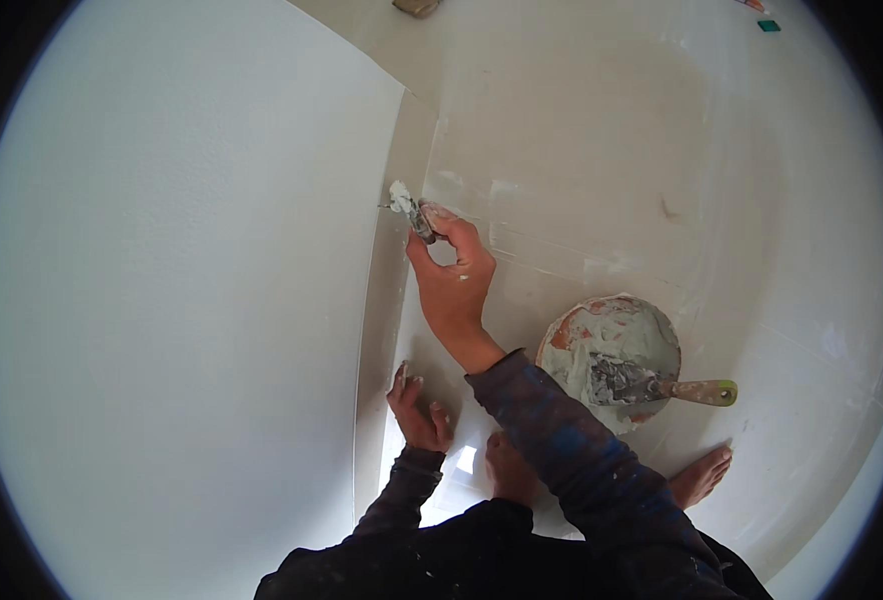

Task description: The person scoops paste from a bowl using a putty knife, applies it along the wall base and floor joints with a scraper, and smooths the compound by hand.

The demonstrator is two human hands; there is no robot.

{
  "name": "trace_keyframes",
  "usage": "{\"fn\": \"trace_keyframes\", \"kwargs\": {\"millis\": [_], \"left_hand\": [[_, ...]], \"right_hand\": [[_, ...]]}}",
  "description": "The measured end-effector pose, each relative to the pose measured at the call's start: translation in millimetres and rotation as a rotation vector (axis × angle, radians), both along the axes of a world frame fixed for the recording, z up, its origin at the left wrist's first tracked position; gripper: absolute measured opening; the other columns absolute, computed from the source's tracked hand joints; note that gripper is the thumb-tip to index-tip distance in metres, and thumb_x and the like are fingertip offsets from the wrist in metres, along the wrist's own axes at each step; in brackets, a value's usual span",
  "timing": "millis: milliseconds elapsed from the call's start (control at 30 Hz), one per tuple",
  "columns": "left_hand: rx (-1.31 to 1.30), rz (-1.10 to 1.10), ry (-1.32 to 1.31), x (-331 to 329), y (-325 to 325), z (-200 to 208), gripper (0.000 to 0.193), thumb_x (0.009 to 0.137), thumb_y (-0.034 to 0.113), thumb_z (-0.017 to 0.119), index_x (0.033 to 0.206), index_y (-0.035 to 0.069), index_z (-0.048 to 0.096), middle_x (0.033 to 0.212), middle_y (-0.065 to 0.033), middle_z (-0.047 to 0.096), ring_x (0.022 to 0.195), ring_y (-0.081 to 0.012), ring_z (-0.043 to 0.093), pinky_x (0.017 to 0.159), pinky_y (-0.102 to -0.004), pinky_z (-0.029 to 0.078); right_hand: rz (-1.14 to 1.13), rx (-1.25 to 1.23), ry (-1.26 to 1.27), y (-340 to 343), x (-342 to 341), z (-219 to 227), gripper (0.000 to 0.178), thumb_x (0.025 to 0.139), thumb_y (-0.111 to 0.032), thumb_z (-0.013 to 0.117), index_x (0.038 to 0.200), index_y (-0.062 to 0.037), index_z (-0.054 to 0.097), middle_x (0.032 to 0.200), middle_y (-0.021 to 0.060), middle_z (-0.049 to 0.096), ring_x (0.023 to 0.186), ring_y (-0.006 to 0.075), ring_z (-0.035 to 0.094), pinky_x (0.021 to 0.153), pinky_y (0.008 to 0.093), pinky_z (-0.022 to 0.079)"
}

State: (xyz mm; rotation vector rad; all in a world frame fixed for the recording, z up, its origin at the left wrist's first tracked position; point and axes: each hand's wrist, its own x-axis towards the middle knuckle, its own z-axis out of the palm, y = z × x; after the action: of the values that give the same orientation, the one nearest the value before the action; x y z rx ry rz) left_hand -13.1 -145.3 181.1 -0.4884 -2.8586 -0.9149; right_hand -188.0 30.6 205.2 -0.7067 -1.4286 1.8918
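My right hand (456,270) pinches a small putty knife (420,222) between thumb and fingers. A lump of white filler (399,196) sits at its far end, against the top of the skirting board (411,140) where it meets the wall. Lower down, my left hand (419,412) is held near the skirting, fingers apart and with nothing in it; white smears mark the fingertips. Right of my right forearm stands a round tub (544,350) of pale filler (626,325). A wider putty knife (696,391) with a light handle lies across it, its blade coated.
The white wall (181,280) fills the left side. Pale, smeared floor tiles (601,150) spread to the right. My bare feet (701,477) are beside the tub. A brown object (416,7) lies at the far edge, and a small green piece (768,26) at far right.
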Motion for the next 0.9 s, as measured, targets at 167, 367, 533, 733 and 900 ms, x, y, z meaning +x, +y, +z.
{"fn": "trace_keyframes", "kwargs": {"millis": [167, 367, 533, 733, 900], "left_hand": [[-0.099, -0.019, -0.068, 5, -5, -5, 0.043, 0.092, 0.029, 0.05, 0.125, 0.002, 0.046, 0.143, -0.0297, 0.041, 0.13, -0.0437, 0.043, 0.108, -0.0511, 0.034], [-0.11, -0.008, -0.066, 4, -3, -4, 0.044, 0.09, 0.028, 0.051, 0.122, -0.001, 0.048, 0.138, -0.0302, 0.043, 0.129, -0.0449, 0.043, 0.108, -0.0525, 0.033], [-0.117, -0.012, -0.074, 3, -1, -2, 0.042, 0.09, 0.028, 0.051, 0.121, -0.001, 0.048, 0.138, -0.0308, 0.043, 0.128, -0.0445, 0.044, 0.106, -0.0524, 0.034], [-0.118, -0.01, -0.034, 1, 0, -1, 0.039, 0.09, 0.025, 0.051, 0.12, 0.001, 0.048, 0.14, -0.0301, 0.045, 0.119, -0.0411, 0.049, 0.101, -0.0495, 0.038], [-0.124, -0.014, -0.078, 2, 0, -1, 0.04, 0.093, 0.031, 0.051, 0.12, 0.002, 0.048, 0.14, -0.0296, 0.043, 0.122, -0.0415, 0.047, 0.104, -0.0489, 0.037]], "right_hand": [[-0.005, 0.176, -0.007, -9, -1, -3, 0.031, 0.071, 0.009, 0.07, 0.101, 0.0002, 0.069, 0.101, 0.0117, 0.072, 0.099, 0.0288, 0.065, 0.08, 0.0353, 0.055], [-0.016, 0.19, -0.035, -14, 0, -1, 0.033, 0.069, 0.009, 0.07, 0.1, -0.0005, 0.07, 0.098, 0.0105, 0.072, 0.098, 0.0328, 0.065, 0.08, 0.0375, 0.055], [-0.022, 0.164, -0.006, -11, -3, -5, 0.033, 0.068, 0.009, 0.07, 0.1, -0.0007, 0.07, 0.097, 0.0103, 0.072, 0.097, 0.0329, 0.065, 0.081, 0.0377, 0.055], [-0.067, 0.145, -0.045, -14, -5, -7, 0.033, 0.068, 0.009, 0.07, 0.1, -0.0009, 0.07, 0.099, 0.0099, 0.072, 0.097, 0.0322, 0.065, 0.081, 0.0373, 0.055], [-0.013, 0.216, 0.01, -14, -3, -12, 0.033, 0.068, 0.009, 0.07, 0.1, -0.0006, 0.07, 0.099, 0.0109, 0.072, 0.099, 0.0327, 0.065, 0.08, 0.0378, 0.055]]}}
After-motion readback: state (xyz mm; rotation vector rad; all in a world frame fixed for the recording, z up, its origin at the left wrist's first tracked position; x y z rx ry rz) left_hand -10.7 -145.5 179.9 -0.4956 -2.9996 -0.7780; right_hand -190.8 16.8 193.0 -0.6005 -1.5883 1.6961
